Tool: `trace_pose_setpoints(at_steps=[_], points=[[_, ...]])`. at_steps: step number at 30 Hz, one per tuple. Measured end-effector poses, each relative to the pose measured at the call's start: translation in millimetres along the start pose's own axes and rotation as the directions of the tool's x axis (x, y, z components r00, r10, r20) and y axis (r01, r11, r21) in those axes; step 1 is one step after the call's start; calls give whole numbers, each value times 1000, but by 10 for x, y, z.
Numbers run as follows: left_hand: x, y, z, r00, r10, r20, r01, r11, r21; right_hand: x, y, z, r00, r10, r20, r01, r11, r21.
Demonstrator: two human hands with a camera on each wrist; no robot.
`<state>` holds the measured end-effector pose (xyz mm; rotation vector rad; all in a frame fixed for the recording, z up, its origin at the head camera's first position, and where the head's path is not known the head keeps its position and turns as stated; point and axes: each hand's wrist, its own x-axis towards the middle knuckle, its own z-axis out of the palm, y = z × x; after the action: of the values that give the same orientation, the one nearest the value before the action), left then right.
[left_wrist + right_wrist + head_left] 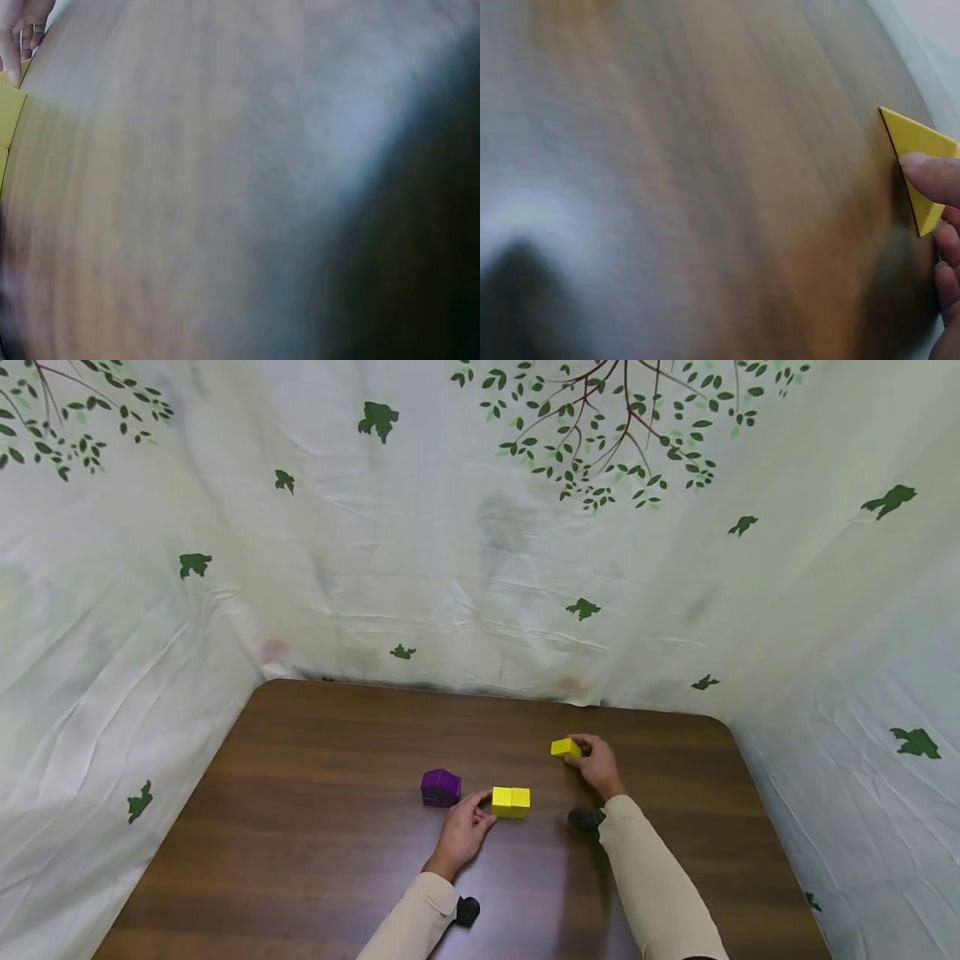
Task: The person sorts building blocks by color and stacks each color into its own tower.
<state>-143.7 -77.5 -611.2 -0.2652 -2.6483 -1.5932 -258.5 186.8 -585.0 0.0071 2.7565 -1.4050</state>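
Note:
In the head view, two yellow blocks [511, 802] stand side by side on the table. My left hand [460, 837] is at their left end, its index finger and thumb around the edge of the nearer block. Farther back and to the right, my right hand [597, 767] grips another yellow block [566, 748] by its right end. The right wrist view shows this yellow block [924, 150] as a triangular wedge, with the thumb [934, 178] pressed on its face. Left of the left hand sits a purple angular block [440, 787].
The brown wooden table [322, 868] has rounded far corners. A pale cloth [420, 543] printed with green leaves and branches hangs behind and at both sides. Dark round devices sit under the left wrist [467, 911] and the right wrist [586, 820].

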Motion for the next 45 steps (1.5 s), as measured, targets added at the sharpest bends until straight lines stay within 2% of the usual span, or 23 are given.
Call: trace_pose_setpoints(at_steps=[9, 13, 23, 31, 34, 41, 45], points=[[-19, 13, 11, 1000, -14, 5, 14, 1000, -6, -289, 9, 176, 992, 2, -125, 4, 999, 45], [-5, 7, 7, 1000, -25, 10, 25, 1000, -6, -409, -15, 240, 990, -5, -141, 11, 999, 37], [27, 29, 2, 1000, 1, 5, -1, 1000, -7, -702, -111, 338, 987, 13, -158, -1, 997, 79], [10, 27, 10, 1000, -13, 3, 13, 1000, -11, -884, -94, 427, 987, -51, -151, 62, 996, 70], [11, 17, 6, 1000, 1, -5, -1, 1000, -11, -941, -103, 448, 987, -73, -146, 86, 993, 81], [9, 14, -2, 1000, -1, -8, 1, 1000, -13, -1039, -116, 464, 988, -76, -132, 87, 993, 81], [15, 26, 3, 1000, 18, -8, -18, 1000, -9, -1059, -119, 429, 987, -73, -145, 96, 983, 156]])
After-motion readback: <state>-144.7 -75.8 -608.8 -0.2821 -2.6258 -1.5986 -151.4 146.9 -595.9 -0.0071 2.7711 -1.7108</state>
